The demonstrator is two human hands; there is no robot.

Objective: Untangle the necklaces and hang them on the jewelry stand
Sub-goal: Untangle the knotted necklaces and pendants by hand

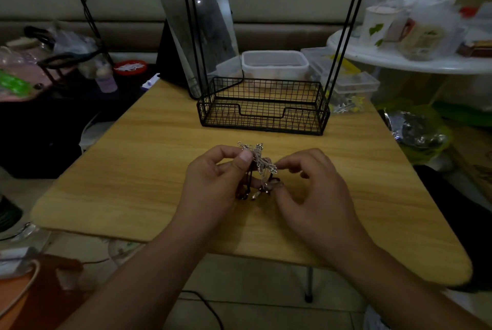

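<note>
two hands [213, 180] [308, 188], one jewelry stand [262, 106] — one table [149, 159]

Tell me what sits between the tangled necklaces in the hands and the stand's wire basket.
Nothing: in the head view, only bare wooden table lies between the tangled necklaces, held by both hands, and the jewelry stand's wire basket.

Wooden table [149, 170], light grain. Behind it, a tilted mirror [213, 29] is propped beside a lidless clear plastic container [275, 63]. A small bottle [106, 80] and a red dish [130, 67] are set left.
</note>
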